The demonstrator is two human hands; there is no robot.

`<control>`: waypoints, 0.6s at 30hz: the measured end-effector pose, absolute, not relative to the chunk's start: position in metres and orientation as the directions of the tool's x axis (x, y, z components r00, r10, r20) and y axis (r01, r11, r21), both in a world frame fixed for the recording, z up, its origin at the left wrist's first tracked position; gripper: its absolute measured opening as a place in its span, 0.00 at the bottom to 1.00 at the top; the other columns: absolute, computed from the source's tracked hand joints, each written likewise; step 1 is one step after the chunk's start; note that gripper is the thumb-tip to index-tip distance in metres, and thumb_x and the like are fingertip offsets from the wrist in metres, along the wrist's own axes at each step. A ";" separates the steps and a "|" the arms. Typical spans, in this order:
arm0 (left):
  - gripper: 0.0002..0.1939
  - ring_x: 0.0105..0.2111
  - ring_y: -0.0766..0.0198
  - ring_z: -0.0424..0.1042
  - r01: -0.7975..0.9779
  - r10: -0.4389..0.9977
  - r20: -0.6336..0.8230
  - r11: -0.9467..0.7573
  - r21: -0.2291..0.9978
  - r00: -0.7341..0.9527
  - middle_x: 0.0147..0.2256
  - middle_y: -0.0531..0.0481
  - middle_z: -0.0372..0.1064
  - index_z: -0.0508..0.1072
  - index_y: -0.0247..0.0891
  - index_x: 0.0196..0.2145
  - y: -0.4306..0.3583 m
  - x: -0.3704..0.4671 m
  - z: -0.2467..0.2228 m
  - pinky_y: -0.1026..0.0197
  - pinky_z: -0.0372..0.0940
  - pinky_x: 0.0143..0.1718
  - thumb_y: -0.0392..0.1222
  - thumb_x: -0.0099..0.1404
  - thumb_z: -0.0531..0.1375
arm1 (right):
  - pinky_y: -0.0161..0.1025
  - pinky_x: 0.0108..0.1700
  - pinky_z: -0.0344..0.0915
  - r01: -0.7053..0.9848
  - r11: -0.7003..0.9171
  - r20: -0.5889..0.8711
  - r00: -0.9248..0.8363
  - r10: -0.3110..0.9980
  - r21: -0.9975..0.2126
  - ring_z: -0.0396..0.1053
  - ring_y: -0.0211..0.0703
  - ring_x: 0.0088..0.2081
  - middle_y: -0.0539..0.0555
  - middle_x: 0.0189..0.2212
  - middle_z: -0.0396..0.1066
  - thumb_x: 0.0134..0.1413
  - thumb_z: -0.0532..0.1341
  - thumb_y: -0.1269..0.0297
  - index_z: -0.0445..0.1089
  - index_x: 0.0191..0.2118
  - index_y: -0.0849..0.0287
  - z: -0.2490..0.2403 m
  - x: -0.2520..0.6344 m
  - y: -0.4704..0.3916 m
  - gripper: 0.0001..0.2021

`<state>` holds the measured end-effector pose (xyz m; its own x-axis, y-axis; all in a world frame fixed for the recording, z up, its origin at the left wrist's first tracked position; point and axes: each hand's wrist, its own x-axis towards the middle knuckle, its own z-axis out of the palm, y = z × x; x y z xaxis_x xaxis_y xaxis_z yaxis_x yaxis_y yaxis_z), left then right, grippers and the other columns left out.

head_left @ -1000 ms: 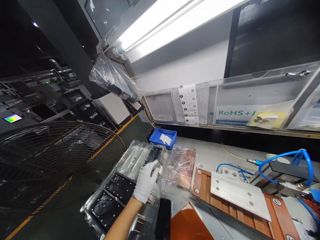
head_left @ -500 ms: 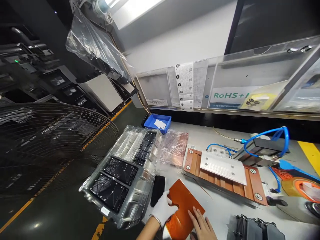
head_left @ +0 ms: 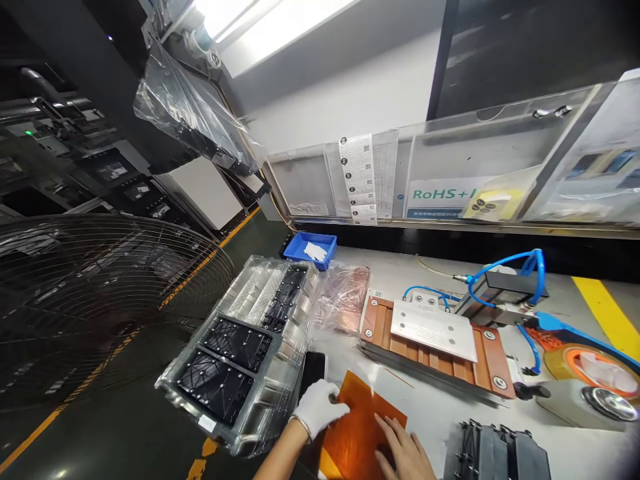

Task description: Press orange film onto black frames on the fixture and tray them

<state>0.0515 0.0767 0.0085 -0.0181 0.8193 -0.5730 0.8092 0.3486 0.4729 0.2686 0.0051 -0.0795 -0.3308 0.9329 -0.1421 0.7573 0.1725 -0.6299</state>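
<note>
One orange sheet (head_left: 357, 423) is held flat on the desk (head_left: 440, 417) by two hands. Its left edge is gripped by the gloved left hand (head_left: 319, 408), thumb and fingers curled toward each other; its right part is covered by the bare right hand (head_left: 404, 453), fingers slightly spread. One phone (head_left: 314, 368) is partly hidden behind the glove. Three black parts (head_left: 237, 343) are held in one clear tray (head_left: 295, 363).
</note>
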 end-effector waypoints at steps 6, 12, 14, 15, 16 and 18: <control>0.13 0.32 0.61 0.73 0.637 0.881 -0.472 0.341 0.691 0.041 0.30 0.50 0.76 0.76 0.38 0.36 0.048 0.095 0.041 0.62 0.67 0.35 0.45 0.58 0.56 | 0.44 0.55 0.70 0.560 0.251 0.121 -0.259 0.958 -0.789 0.70 0.49 0.55 0.58 0.53 0.72 0.69 0.52 0.52 0.70 0.56 0.53 -0.009 0.271 0.032 0.19; 0.16 0.38 0.57 0.73 0.569 0.955 -0.281 0.181 0.802 0.091 0.36 0.44 0.77 0.78 0.40 0.35 0.040 0.121 0.059 0.57 0.68 0.44 0.49 0.61 0.53 | 0.36 0.52 0.71 0.375 0.301 0.211 -0.262 0.942 -0.877 0.74 0.45 0.49 0.51 0.47 0.77 0.67 0.57 0.56 0.72 0.50 0.50 0.036 0.270 0.038 0.12; 0.15 0.38 0.56 0.74 0.546 0.964 -0.249 0.158 0.823 0.097 0.37 0.44 0.78 0.78 0.41 0.37 0.038 0.124 0.059 0.57 0.69 0.44 0.50 0.61 0.55 | 0.35 0.50 0.71 0.265 0.229 0.173 -0.218 0.960 -0.937 0.75 0.45 0.47 0.52 0.44 0.78 0.67 0.57 0.56 0.73 0.47 0.51 0.039 0.271 0.036 0.10; 0.15 0.38 0.56 0.74 0.537 0.966 -0.241 0.153 0.830 0.097 0.38 0.45 0.78 0.78 0.42 0.38 0.037 0.125 0.059 0.58 0.69 0.44 0.50 0.61 0.56 | 0.34 0.48 0.72 0.213 0.182 0.141 -0.194 0.971 -0.960 0.76 0.45 0.45 0.52 0.42 0.78 0.66 0.57 0.56 0.73 0.45 0.52 0.039 0.271 0.034 0.10; 0.14 0.38 0.57 0.75 0.537 0.966 -0.243 0.158 0.829 0.092 0.38 0.45 0.78 0.78 0.43 0.38 0.035 0.126 0.059 0.59 0.70 0.44 0.51 0.61 0.57 | 0.34 0.46 0.72 0.171 0.139 0.108 -0.175 0.979 -0.976 0.77 0.45 0.42 0.53 0.39 0.78 0.66 0.58 0.55 0.73 0.44 0.53 0.039 0.272 0.033 0.10; 0.14 0.35 0.58 0.75 0.564 0.960 -0.272 0.192 0.803 0.061 0.34 0.47 0.78 0.79 0.43 0.35 0.033 0.127 0.060 0.60 0.71 0.40 0.53 0.61 0.58 | 0.34 0.45 0.73 0.132 0.076 0.053 -0.168 0.984 -0.988 0.77 0.45 0.39 0.54 0.37 0.79 0.66 0.57 0.54 0.73 0.41 0.55 0.040 0.273 0.031 0.12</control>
